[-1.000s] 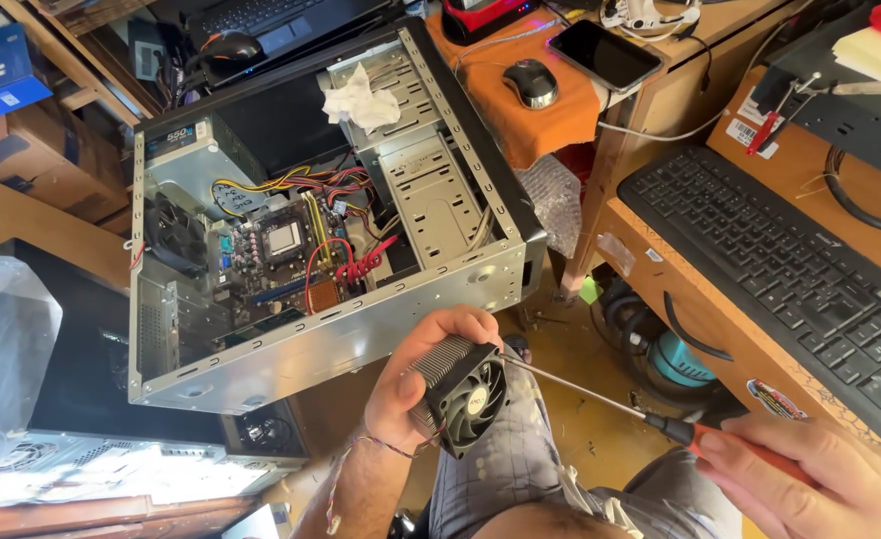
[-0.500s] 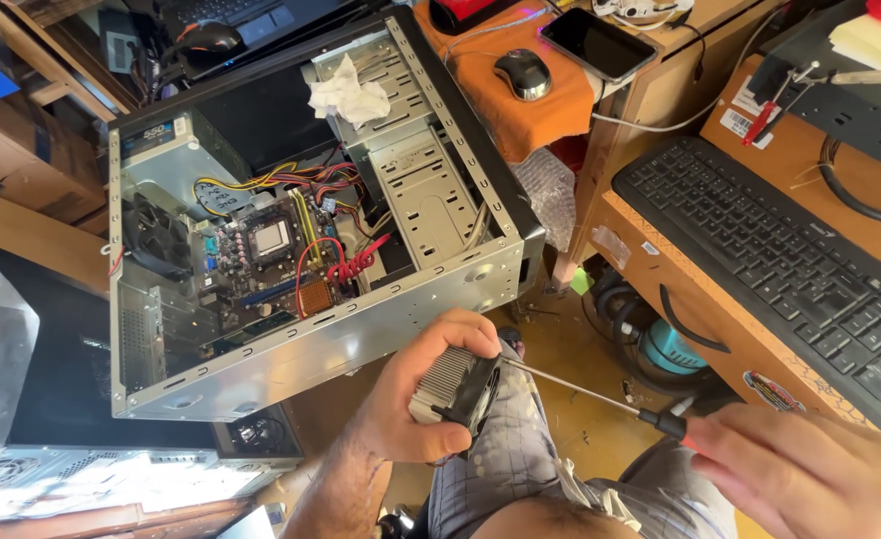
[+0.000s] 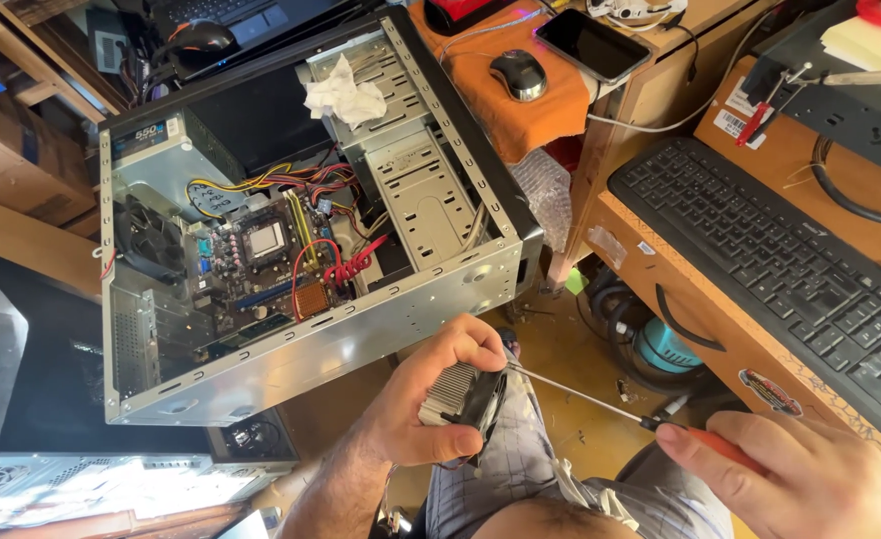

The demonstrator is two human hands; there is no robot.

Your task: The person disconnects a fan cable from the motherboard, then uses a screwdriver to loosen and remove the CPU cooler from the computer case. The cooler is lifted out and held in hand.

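My left hand (image 3: pixel 422 411) grips a processor cooler (image 3: pixel 463 396), a black fan with a finned metal heatsink, held on edge over my lap. My right hand (image 3: pixel 798 479) holds a screwdriver (image 3: pixel 615 409) by its orange handle; the thin shaft runs up-left and its tip meets the cooler. Just beyond my left hand lies an open silver computer case (image 3: pixel 360 339) on its side, with the motherboard (image 3: pixel 251 265), coloured cables and a bare processor socket showing inside.
A wooden desk (image 3: pixel 680 289) at the right carries a black keyboard (image 3: pixel 780 269). An orange cloth holds a mouse (image 3: pixel 518 73) and a phone (image 3: pixel 592 43). A crumpled white rag (image 3: pixel 345 97) lies on the case's drive bay. Another black case (image 3: pixel 51 399) sits at left.
My left hand has turned the cooler from fan face-up to edge-on, heatsink fins now showing. The screwdriver stays at it. The view has shifted so the case sits further right.
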